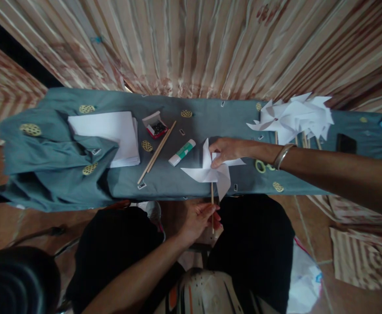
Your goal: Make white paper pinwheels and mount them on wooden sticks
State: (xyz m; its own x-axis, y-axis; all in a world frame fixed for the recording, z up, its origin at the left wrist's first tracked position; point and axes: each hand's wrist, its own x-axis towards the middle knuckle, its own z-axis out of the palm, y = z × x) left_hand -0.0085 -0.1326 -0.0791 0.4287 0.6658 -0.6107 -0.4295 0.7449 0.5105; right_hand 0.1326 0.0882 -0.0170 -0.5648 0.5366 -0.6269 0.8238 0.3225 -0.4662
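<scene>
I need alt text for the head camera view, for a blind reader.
A person's left hand holds the thin wooden stick of a white paper pinwheel; the right hand touches it near the centre. On the grey-green cloth lie a white paper stack, two pale wooden sticks, a green-and-white tube, an open red-and-white box and more white pinwheels.

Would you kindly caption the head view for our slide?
Left hand holds the stick of a white pinwheel; right hand touches its blades.
</scene>
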